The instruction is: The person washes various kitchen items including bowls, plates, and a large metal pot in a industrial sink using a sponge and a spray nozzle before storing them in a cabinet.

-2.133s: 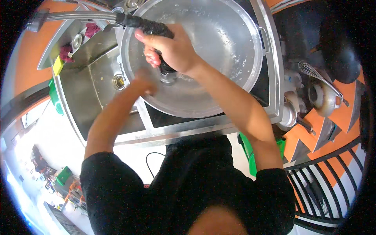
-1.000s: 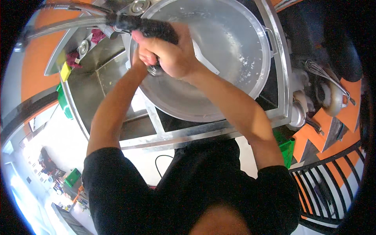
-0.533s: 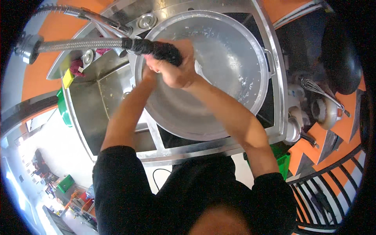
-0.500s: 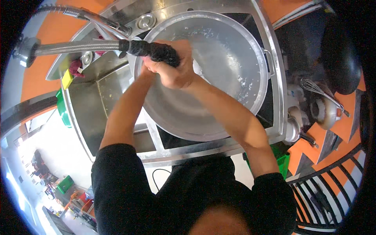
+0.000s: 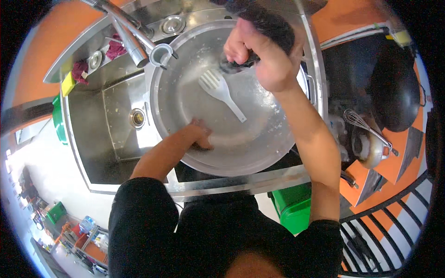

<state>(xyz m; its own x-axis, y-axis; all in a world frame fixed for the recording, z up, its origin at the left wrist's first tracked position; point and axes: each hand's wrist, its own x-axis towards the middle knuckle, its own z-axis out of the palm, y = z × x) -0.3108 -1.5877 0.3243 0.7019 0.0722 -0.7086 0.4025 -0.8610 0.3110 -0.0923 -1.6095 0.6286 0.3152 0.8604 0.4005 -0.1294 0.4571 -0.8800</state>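
Observation:
My right hand [image 5: 271,58] is closed around the black-wrapped handle of a spray hose [image 5: 273,25], above the far right part of a large round metal basin [image 5: 259,167]. Blurred water shows just below the handle. Down inside the basin, at its near left, my left hand [image 5: 200,134] rests against or close to the wall. Its fingers are somewhat blurred but look spread, and nothing shows in them. A white slotted spatula [image 5: 222,95] lies on the basin's bottom between my hands. White bits cling to the inner wall at the right.
Left of the basin is a steel sink [image 5: 111,148] with a drain [image 5: 137,118]. A metal hose holder [image 5: 162,54] reaches over the basin's far left edge. Dark red cloths and a yellow sponge [image 5: 68,84] line the ledge. A whisk [image 5: 366,125] and a black wok [image 5: 396,88] are at the right.
My hands, together on the spray handle before, are now apart. The right carried the sprayer up and to the right; the left dropped into the basin. The spatula now shows plainly.

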